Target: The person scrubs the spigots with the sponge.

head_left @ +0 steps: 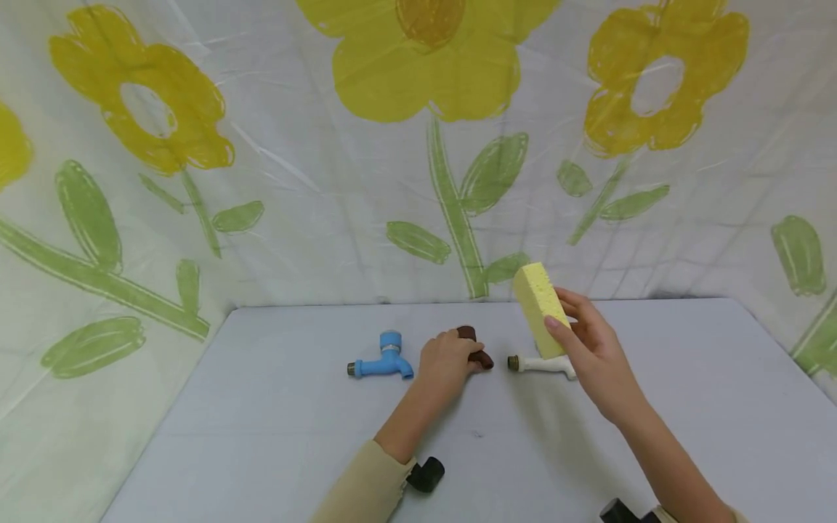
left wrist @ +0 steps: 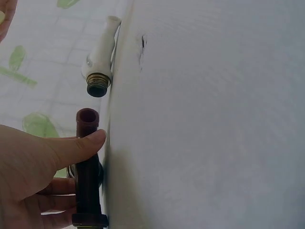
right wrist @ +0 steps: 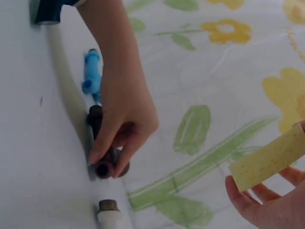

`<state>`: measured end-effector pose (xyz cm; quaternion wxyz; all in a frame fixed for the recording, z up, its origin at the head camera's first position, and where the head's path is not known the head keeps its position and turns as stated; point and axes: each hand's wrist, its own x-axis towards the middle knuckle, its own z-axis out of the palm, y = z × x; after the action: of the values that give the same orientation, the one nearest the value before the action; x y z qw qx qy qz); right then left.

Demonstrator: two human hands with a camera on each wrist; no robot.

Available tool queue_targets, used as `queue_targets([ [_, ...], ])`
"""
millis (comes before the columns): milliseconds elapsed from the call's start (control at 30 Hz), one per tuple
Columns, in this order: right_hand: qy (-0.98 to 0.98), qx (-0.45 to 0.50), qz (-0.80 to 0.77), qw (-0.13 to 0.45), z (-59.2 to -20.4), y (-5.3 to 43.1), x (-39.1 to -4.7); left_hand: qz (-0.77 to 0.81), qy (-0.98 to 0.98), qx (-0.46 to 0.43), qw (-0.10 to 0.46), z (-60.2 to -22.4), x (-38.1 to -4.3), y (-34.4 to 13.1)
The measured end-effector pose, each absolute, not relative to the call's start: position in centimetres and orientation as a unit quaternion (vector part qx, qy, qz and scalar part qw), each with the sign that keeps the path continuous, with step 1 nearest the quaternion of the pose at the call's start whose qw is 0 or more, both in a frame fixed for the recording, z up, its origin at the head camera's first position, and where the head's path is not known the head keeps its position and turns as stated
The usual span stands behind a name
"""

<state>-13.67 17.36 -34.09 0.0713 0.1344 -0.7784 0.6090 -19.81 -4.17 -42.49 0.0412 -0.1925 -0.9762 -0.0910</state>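
Observation:
My left hand (head_left: 445, 362) grips a dark brown tap (head_left: 482, 359) low at the table, thumb across its body in the left wrist view, where the open spout end (left wrist: 88, 117) shows. My right hand (head_left: 598, 359) holds a yellow sponge (head_left: 541, 309) raised above the table, pinched between thumb and fingers. Under the sponge lies a white tap (head_left: 539, 365), partly covered by the sponge and hand in the head view; its threaded brass end (left wrist: 97, 85) points toward the brown tap. To the left of my left hand lies a blue tap (head_left: 384, 357).
The taps lie in a row on a white-covered table (head_left: 281, 436). Behind it hangs a pale curtain (head_left: 294, 181) printed with yellow flowers and green leaves. A small dark mark (head_left: 477, 434) shows on the table cover. Black wrist devices (head_left: 426, 474) sit at both sleeves.

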Motion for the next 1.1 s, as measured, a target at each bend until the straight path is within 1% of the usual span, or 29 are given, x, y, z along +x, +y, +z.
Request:
queue_targets([
  [200,-0.791,0.124,0.596,0.056,-34.4,17.1,-13.9,-0.124,-0.973,-0.194,0.029,-42.4,-19.6,-4.5],
  [400,-0.804,0.113,0.581,0.049,-34.7,17.4,-14.0,-0.199,-0.961,-0.194,0.004,-42.5,-19.3,-5.1],
  [533,-0.807,0.109,0.578,0.047,-34.8,17.5,-14.2,-0.239,-0.949,-0.204,-0.003,-42.4,-19.3,-5.7],
  [833,-0.804,0.107,0.584,0.037,-35.1,17.4,-14.5,-0.286,-0.936,-0.205,0.02,-42.2,-19.1,-8.0],
  [933,-0.804,0.106,0.584,0.036,-35.2,17.3,-14.6,-0.287,-0.939,-0.19,0.023,-41.7,-18.8,-9.1],
  [1100,-0.804,0.104,0.584,0.036,-35.2,17.0,-14.5,-0.278,-0.95,-0.141,0.022,-40.6,-18.1,-11.3],
])
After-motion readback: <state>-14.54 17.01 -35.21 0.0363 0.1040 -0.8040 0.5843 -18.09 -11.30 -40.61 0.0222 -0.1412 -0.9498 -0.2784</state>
